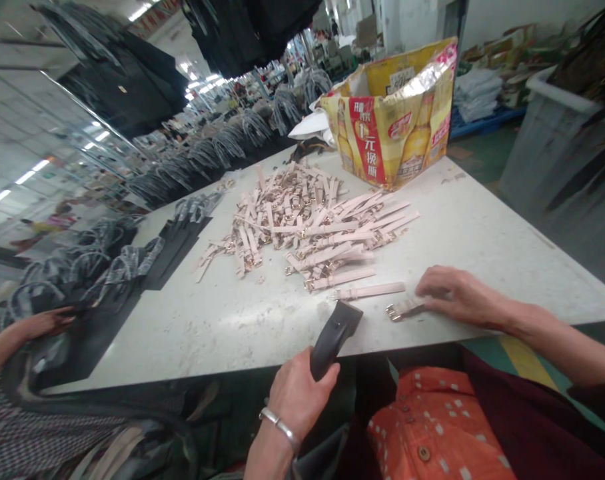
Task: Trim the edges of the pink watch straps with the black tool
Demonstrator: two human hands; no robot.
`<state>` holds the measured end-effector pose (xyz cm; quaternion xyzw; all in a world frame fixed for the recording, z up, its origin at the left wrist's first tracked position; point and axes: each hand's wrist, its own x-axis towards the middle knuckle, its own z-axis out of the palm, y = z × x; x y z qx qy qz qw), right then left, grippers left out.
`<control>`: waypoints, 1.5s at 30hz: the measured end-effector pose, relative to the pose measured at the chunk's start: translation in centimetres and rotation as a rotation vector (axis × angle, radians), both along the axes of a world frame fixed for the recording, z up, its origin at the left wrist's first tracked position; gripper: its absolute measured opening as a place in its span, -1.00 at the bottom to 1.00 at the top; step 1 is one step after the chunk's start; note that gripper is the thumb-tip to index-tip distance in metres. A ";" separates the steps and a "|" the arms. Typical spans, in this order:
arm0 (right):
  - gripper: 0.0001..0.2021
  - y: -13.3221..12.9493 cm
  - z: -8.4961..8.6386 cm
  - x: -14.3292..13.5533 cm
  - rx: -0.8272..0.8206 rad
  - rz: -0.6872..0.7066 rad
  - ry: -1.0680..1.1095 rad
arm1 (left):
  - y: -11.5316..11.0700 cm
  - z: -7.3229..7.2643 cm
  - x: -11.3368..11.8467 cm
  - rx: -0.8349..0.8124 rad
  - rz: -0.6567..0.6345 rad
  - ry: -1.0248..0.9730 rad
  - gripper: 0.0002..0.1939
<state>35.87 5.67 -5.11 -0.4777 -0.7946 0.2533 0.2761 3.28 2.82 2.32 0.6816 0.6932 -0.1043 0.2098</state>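
Note:
My left hand [302,387], with a silver bangle at the wrist, grips a black handle-like strap piece [335,333] whose wide flat end points up over the table's front edge. On the right, my right hand [450,293] rests low on the tabletop with its fingers closed on the end of a short pale pink buckle strap [405,309]. The buckle of that strap points left. Another pink strap [370,291] lies flat just beyond the black piece. Behind it spreads a large heap of pink buckle straps [292,207].
A yellow printed carton [397,127] stands at the back of the white table [507,247]. Black pieces with wrapped handles [117,273] lie on the left, near another person's hand [45,323]. A grey bin [547,147] is at right; black bags [127,73] hang above.

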 end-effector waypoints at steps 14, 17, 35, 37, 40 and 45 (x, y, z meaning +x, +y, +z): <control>-0.74 4.3 0.5 -3.2 0.159 -0.114 -0.162 | -1.0 -0.6 -1.5 -0.004 0.105 -0.008 -0.68; -0.75 5.3 0.3 -9.0 0.137 0.003 -0.126 | -1.1 -0.7 -1.6 0.009 0.095 -0.030 -0.69; -0.83 1.6 -0.5 -9.0 -0.019 0.111 0.105 | -0.9 0.6 -1.1 -0.046 -0.022 0.049 -0.68; -0.82 1.7 -0.5 -8.9 -0.020 0.122 0.113 | -0.7 0.8 -0.9 -0.044 -0.046 0.075 -0.67; -0.81 1.9 -0.7 -8.9 -0.013 0.110 0.114 | -0.1 1.3 -0.6 -0.040 -0.081 0.105 -0.66; -0.81 2.1 -0.9 -8.7 0.002 0.094 0.112 | 0.6 1.2 -0.4 -0.017 -0.096 0.102 -0.66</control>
